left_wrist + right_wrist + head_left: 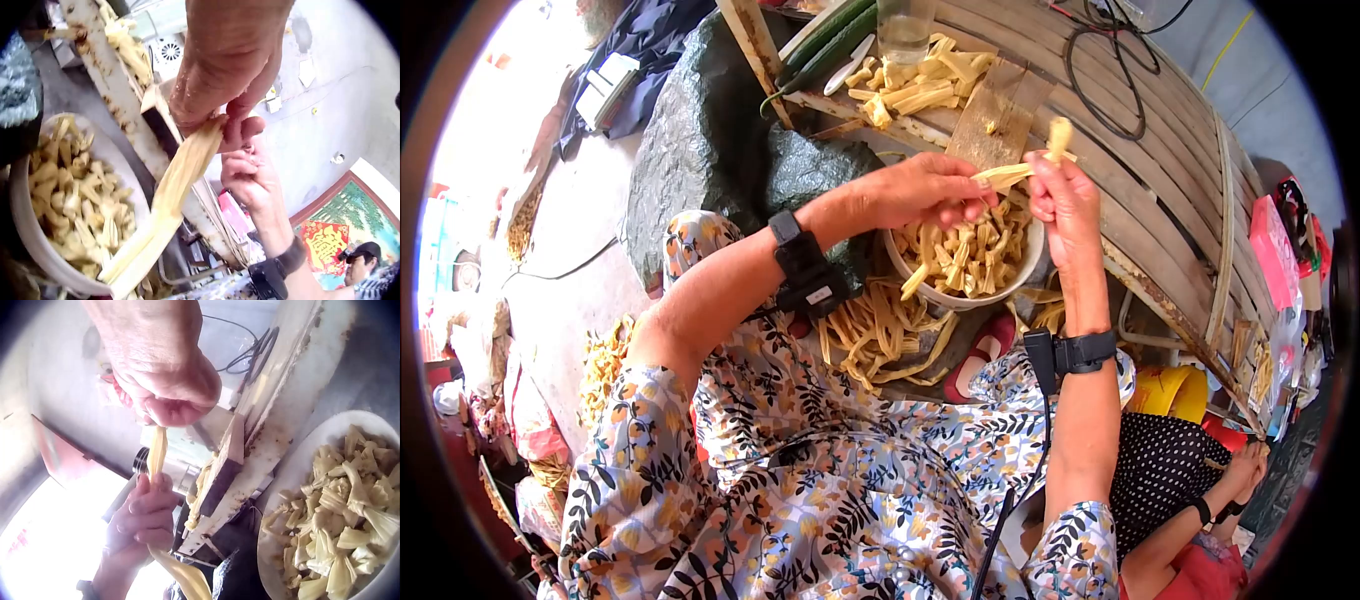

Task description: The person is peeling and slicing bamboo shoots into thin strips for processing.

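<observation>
A pale yellow, flat, fibrous strip [1008,176] is stretched between the two hands above a white bowl [1038,250]. My left hand [922,192] pinches it, and a loose tail [186,575] hangs below those fingers in the right wrist view. My right hand [1064,205] grips the other part with curled fingers, and a bulbous yellow end [1059,136] sticks up past them. Short knotted yellow pieces [965,250] fill the bowl. In the left wrist view the strip [181,169] dangles in front of the bowl's rim.
Behind the bowl, a slatted bench [1140,160] carries a small wooden board [1000,115], more yellow pieces [925,85], cucumbers [830,42], a glass [903,35] and a black cable [1075,70]. Long strips [880,335] lie below the bowl. Another person's arm [1190,525] shows at right.
</observation>
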